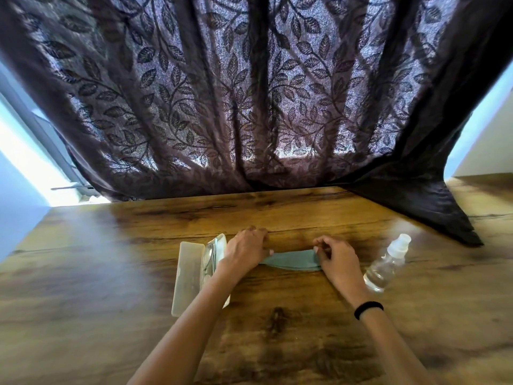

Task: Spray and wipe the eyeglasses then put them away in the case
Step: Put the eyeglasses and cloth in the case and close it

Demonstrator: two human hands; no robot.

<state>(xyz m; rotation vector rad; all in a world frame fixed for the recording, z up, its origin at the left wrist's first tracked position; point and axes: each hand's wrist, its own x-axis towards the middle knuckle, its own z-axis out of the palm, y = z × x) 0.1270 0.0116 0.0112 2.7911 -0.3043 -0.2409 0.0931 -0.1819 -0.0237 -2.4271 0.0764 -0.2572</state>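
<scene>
Head view. I see both hands low on the wooden table (111, 273), working a grey-green cloth (291, 261) that lies flat between them. My left hand (245, 250) presses down on the cloth's left end, fingers curled over it. My right hand (337, 258) pinches the cloth's right end between thumb and fingertips. The cloth looks folded into a narrow strip.

The eyeglasses (210, 259) sit inside the open clear case (188, 276), just left of my left wrist; the lid stands open. The spray bottle (387, 263) lies tilted on the table, just beside my right hand.

Judgement: wiping appears done, glasses stowed, case not yet shut.

Risks:
- Left forearm crosses over the case's near end. Drawing the arm back could drag the case or tip the glasses out.
- If the cloth goes into the case, a bulky fold may stop the lid closing or press on the lenses.
- The bottle could roll if my right hand bumps it.
</scene>
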